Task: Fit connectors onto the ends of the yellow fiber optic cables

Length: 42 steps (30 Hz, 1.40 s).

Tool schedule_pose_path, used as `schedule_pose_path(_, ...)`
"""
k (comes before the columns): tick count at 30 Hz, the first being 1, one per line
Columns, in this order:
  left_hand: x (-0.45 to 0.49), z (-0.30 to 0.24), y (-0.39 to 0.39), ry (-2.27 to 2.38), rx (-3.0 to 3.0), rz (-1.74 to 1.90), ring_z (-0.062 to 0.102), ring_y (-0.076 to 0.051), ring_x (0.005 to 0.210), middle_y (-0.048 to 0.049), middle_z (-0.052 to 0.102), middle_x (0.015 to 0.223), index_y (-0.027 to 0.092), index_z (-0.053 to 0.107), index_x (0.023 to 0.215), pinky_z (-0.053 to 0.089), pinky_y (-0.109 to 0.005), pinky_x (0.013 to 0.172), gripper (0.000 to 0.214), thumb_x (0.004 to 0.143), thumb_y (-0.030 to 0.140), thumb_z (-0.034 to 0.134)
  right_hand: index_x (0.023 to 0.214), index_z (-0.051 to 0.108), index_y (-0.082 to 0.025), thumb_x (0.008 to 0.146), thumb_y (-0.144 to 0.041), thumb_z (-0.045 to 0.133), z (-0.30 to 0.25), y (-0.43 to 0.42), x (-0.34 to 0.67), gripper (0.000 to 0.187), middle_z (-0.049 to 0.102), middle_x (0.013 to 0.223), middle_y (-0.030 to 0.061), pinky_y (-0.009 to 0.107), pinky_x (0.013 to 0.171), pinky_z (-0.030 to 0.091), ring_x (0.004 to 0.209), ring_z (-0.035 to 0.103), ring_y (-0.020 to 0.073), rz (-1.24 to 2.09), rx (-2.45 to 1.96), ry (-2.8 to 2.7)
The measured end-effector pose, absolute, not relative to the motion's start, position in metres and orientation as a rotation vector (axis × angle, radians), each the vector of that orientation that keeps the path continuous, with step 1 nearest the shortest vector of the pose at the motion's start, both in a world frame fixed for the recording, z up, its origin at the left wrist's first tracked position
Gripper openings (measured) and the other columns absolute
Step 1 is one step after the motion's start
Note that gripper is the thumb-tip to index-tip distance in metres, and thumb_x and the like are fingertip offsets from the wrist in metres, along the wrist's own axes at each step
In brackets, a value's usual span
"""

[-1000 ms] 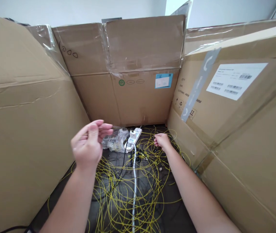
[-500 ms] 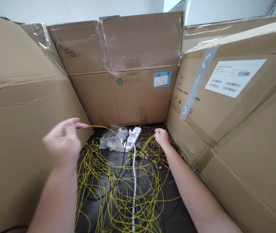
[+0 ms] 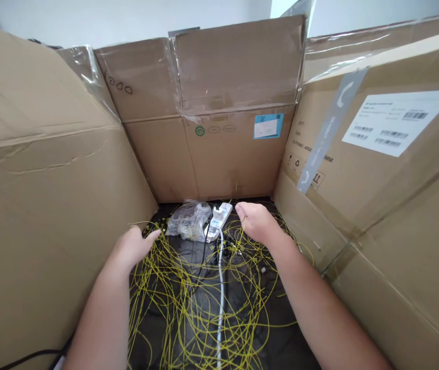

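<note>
Thin yellow cables (image 3: pixel 188 318) lie in loose, tangled loops over the dark surface. My left hand (image 3: pixel 136 244) is low at the left edge of the tangle, its thumb stretched out to the right and apart from the fingers, which are partly hidden. One yellow strand passes just above its knuckles. My right hand (image 3: pixel 257 221) is closed, thumb against fingers, with a yellow cable running down from the pinch. It is just right of a white power strip (image 3: pixel 219 220).
A crumpled clear plastic bag (image 3: pixel 188 221) sits left of the strip. A white cord (image 3: pixel 221 288) and a black cord (image 3: pixel 203 257) run toward me. Tall cardboard walls (image 3: pixel 235 164) enclose the left, back and right sides. Small dark pieces lie among the cables.
My left hand has come down and to the right, and the yellow cable no longer stretches out from its fingertips. My right hand has shifted slightly left. The view has turned a little left.
</note>
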<state>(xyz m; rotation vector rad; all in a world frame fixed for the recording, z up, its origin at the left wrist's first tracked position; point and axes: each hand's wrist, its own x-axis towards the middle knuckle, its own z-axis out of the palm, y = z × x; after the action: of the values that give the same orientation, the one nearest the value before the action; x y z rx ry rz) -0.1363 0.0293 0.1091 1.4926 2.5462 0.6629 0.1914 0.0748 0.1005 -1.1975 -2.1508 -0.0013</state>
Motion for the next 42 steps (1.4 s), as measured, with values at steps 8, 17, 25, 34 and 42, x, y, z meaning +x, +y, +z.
schedule_pose_path(8, -0.045, 0.138, -0.03, 1.698, 2.099, 1.082, 0.061, -0.02, 0.087, -0.006, 0.068, 0.094, 0.019, 0.068, 0.089, 0.044, -0.03, 0.08, 0.033, 0.08, 0.046, 0.05, 0.08, 0.052, -0.016, 0.09, -0.021, 0.034, 0.108, 0.042, 0.161, 0.021, 0.063, 0.074, 0.0065, 0.026, 0.06, 0.03, 0.066, 0.057, 0.0162, -0.246, -1.244, -2.24)
schedule_pose_path(17, 0.017, 0.081, -0.017, 1.394, 2.072, 1.047, 0.056, -0.014, 0.061, -0.0026, 0.066, 0.065, 0.015, 0.067, 0.069, 0.043, -0.028, 0.069, 0.034, 0.086, 0.034, 0.044, 0.087, 0.054, -0.014, 0.085, -0.021, 0.041, 0.086, 0.034, 0.149, 0.014, 0.063, 0.077, 0.0082, 0.027, 0.059, 0.034, 0.069, 0.058, 0.0191, -0.226, -1.204, -2.368)
schedule_pose_path(25, 0.012, 0.07, -0.022, 1.282, 2.032, 1.155, 0.053, -0.011, 0.056, 0.0014, 0.063, 0.055, 0.018, 0.063, 0.054, 0.034, -0.034, 0.095, 0.038, 0.085, 0.03, 0.044, 0.125, 0.043, -0.018, 0.082, -0.02, 0.045, 0.07, 0.021, 0.163, 0.044, 0.061, 0.07, 0.0013, 0.027, 0.061, 0.043, 0.059, 0.056, 0.0141, 0.553, -1.093, -1.889)
schedule_pose_path(34, 0.02, 0.045, -0.016, 0.835, 1.733, 1.023, 0.058, -0.014, 0.059, -0.0042, 0.065, 0.061, 0.012, 0.066, 0.065, 0.045, -0.026, 0.065, 0.036, 0.083, 0.037, 0.048, 0.088, 0.065, -0.013, 0.074, -0.027, 0.063, 0.04, 0.0, 0.174, 0.019, 0.058, 0.066, 0.0012, 0.025, 0.051, 0.046, 0.056, 0.056, 0.0111, 1.701, -0.587, -1.123)
schedule_pose_path(42, 0.023, 0.014, -0.013, 0.783, 1.343, 1.033, 0.057, -0.013, 0.053, -0.0043, 0.062, 0.057, 0.01, 0.066, 0.074, 0.046, -0.028, 0.06, 0.034, 0.081, 0.04, 0.053, 0.08, 0.067, -0.013, 0.075, -0.033, 0.065, 0.013, -0.004, 0.163, 0.021, 0.057, 0.059, 0.0005, 0.026, 0.047, 0.044, 0.049, 0.052, 0.0109, 1.516, -0.744, -1.126)
